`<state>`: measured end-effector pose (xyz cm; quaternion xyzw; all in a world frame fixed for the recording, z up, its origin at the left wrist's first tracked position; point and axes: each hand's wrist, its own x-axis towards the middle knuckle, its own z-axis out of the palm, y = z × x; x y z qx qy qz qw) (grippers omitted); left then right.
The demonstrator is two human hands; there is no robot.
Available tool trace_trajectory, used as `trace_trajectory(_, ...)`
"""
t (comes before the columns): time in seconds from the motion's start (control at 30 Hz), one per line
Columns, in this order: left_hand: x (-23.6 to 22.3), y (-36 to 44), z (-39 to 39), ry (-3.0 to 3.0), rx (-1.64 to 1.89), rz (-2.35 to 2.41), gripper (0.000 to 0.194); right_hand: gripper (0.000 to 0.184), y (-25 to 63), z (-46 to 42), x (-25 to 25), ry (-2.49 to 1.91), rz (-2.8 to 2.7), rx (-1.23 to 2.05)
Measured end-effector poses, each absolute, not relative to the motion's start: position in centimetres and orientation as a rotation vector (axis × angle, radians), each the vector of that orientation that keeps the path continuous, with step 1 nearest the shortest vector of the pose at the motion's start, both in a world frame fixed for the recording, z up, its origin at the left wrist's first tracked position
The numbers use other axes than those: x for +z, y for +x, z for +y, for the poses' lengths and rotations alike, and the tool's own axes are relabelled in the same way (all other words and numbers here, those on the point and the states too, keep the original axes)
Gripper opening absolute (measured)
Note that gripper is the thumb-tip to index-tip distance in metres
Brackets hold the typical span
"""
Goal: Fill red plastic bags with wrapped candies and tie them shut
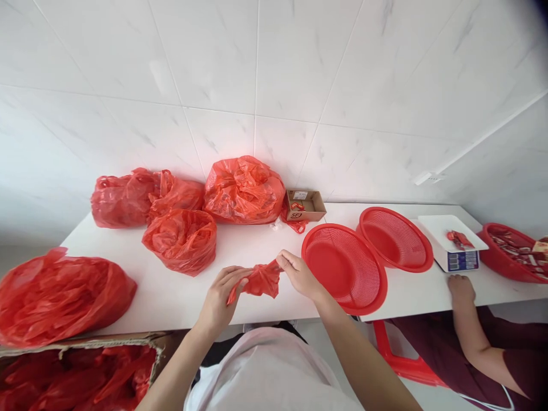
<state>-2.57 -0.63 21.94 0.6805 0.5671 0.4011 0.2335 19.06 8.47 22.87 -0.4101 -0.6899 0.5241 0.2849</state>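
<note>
Stretched between my two hands is a small red plastic bag (262, 281), held above the table's front edge. My left hand (225, 294) grips its left side, fingers over the top and thumb below. At its upper right corner my right hand (297, 274) pinches the plastic. Whether anything lies inside the bag I cannot tell. Just right of my right hand stands a red mesh basket (331, 268), its inside bare. Beyond my left hand sits a round red plastic bag (180, 240) with its top gathered open.
Large red bags (244, 191) line the wall; another (64, 297) lies far left above a carton of red bags (77, 377). A small cardboard box (317, 206), second basket (394, 240), scale (460, 260) with red packets and full basin (509, 268) stand rightward. A co-worker's hand (462, 287) rests nearby.
</note>
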Motion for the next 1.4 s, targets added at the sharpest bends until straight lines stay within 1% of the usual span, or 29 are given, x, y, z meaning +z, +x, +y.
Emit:
trace_trajectory(0.17,21.2,-3.7,-2.1,1.747,1.083,1.598,0.029,0.033,18.6,12.1,20.0,-1.336,-1.667,1.348)
trace_trajectory(0.27,21.6,-3.0,-2.7,1.620,1.070,1.508,0.033,0.032,18.2,12.9,19.1,-1.425,-1.617,1.263)
trace_trajectory(0.4,22.4,-1.2,-2.4,1.394,1.123,1.320,0.038,0.032,17.3,12.0,19.2,-1.495,-1.607,1.099)
trace_trajectory(0.57,22.6,0.5,-1.6,1.272,1.214,1.294,0.040,0.030,17.0,11.0,19.5,-1.550,-1.566,1.009)
trace_trajectory(0.67,22.6,1.1,-1.9,1.244,1.146,1.266,0.040,0.031,17.6,11.3,18.8,-1.573,-1.551,0.990)
trace_trajectory(0.9,23.4,1.1,-2.5,1.436,0.911,1.228,0.041,0.030,18.3,12.2,16.1,-1.597,-1.581,1.036)
trace_trajectory(0.97,23.6,1.0,-2.3,1.444,0.869,1.220,0.040,0.031,18.1,12.1,16.6,-1.570,-1.591,1.073)
trace_trajectory(1.03,23.5,1.1,-1.7,1.399,0.881,1.215,0.037,0.031,18.0,11.5,18.2,-1.521,-1.602,1.113)
trace_trajectory(1.13,23.0,1.6,-0.4,1.173,1.021,1.310,0.042,0.029,17.7,9.6,21.9,-1.326,-1.721,1.179)
trace_trajectory(1.23,22.6,1.6,0.9,1.005,1.086,1.404,0.042,0.022,17.4,7.7,25.0,-1.062,-1.969,1.019)
trace_trajectory(1.3,22.3,1.3,1.3,0.987,1.060,1.349,0.039,0.020,17.3,6.9,26.1,-0.999,-2.023,0.868)
trace_trajectory(1.4,21.6,0.7,1.5,0.978,1.006,1.263,0.048,0.020,17.3,6.6,26.4,-0.991,-1.958,0.835)
